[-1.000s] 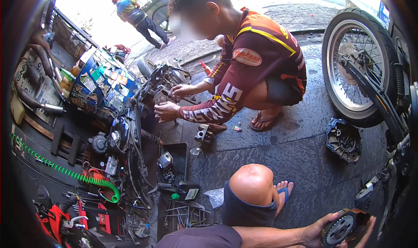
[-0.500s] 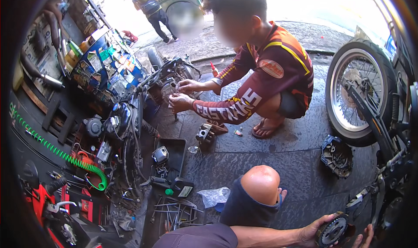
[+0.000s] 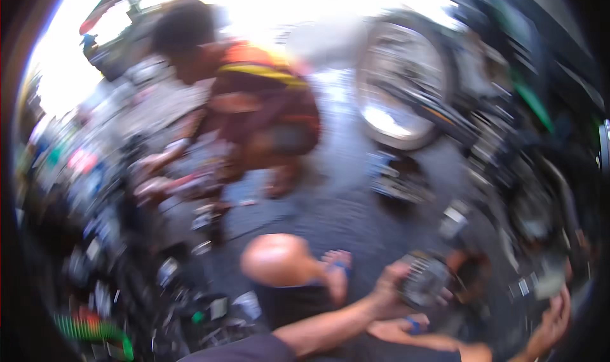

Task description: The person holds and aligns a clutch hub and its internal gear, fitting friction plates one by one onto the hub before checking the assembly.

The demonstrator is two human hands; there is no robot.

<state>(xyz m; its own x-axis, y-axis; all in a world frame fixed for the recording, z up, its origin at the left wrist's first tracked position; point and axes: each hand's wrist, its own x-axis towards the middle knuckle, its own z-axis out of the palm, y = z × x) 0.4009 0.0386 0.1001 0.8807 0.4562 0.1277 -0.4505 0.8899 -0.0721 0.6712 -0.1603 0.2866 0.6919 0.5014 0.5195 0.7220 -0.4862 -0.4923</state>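
The picture is smeared by motion. My left hand [image 3: 389,291] grips a dark round clutch basket [image 3: 424,279] with a toothed rim, holding it up in front of my lower leg. At the lower right, my right hand [image 3: 551,324] has its fingers stretched out, and nothing shows in its grasp. Just above those fingertips is a pale, blurred thing [image 3: 549,283]; whether they touch it I cannot tell. A brownish round part [image 3: 471,270], too blurred to name, lies to the right of the clutch basket.
Another person [image 3: 260,101] squats at the upper left, hands over blurred parts. A motorcycle wheel [image 3: 406,136] stands at the upper right, with an engine cover [image 3: 401,179] on the dark floor below it. A green coiled hose [image 3: 92,329] lies at lower left.
The view has swung right, so the person and wheel sit further left. More of my right hand shows, fingers stretched out. The clutch basket stays in my left hand.
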